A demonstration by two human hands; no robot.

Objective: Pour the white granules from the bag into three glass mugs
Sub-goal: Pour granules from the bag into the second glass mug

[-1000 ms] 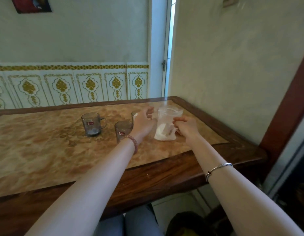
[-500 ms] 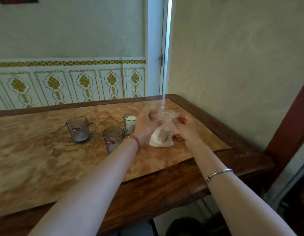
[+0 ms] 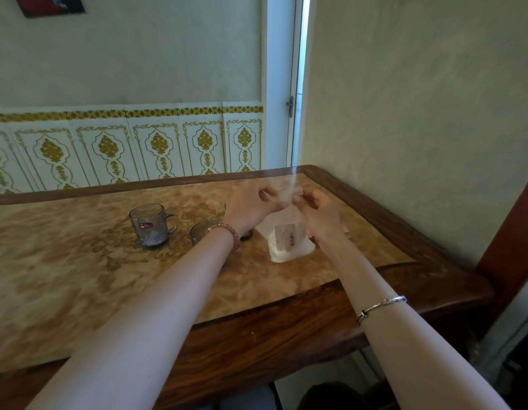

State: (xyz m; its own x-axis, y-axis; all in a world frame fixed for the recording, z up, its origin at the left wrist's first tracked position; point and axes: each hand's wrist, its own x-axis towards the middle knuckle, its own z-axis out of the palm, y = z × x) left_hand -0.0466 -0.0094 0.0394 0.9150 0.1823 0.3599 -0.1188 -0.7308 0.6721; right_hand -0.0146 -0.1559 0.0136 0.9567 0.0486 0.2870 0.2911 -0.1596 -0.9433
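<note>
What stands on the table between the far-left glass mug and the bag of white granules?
In the head view, a second glass mug stands between the far-left glass mug and the bag, partly hidden behind the left wrist.

Both arms outstretched — left grip (image 3: 254, 205) and right grip (image 3: 316, 211) pinching.

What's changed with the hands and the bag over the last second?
The left hand came off the mug side and joined the right hand at the top of the bag; both now pinch its mouth, drawn upward. The bag's base stayed on the table, with the glass mugs unmoved.
</note>
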